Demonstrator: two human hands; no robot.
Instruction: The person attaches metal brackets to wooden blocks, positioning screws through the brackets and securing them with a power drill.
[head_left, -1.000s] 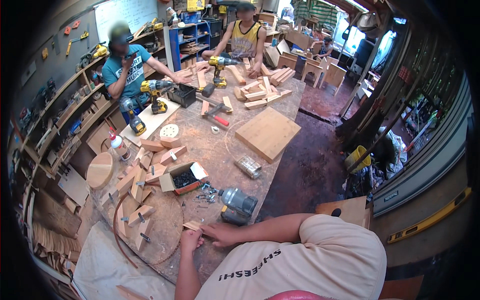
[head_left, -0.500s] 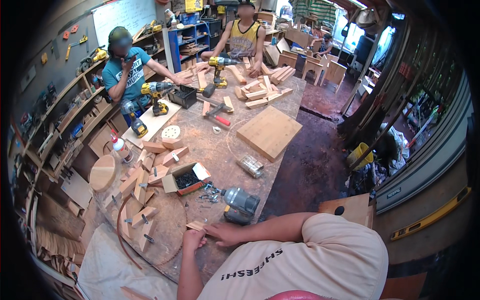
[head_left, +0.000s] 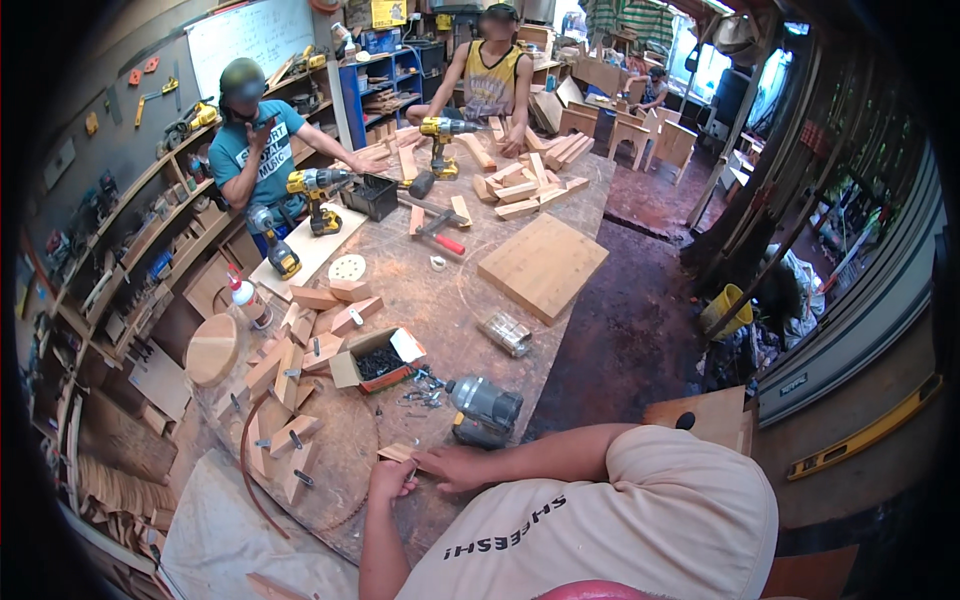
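My left hand (head_left: 389, 481) is closed around a small wooden block (head_left: 397, 453) at the table's near edge. My right hand (head_left: 452, 468) meets it from the right, its fingers drawn together against the block's near end. What those fingers pinch, if anything, is too small to make out. Just beyond my right hand, a grey cordless drill (head_left: 485, 408) lies on its side. Loose metal fasteners (head_left: 425, 383) are scattered by its tip. Behind them sits an open cardboard box (head_left: 385, 362) full of dark screws.
Several wood pieces with metal fittings (head_left: 292, 433) lie left, near a glue bottle (head_left: 250, 302) and a round wooden disc (head_left: 212, 350). A wooden panel (head_left: 543, 266), a hammer (head_left: 440, 240) and a yellow drill (head_left: 318, 200) are farther back. Two people stand across the table (head_left: 420, 300).
The whole view has shifted slightly. My hands keep nearly the same hold at the wooden block. Across the table, the person in teal has tilted their head down a little.
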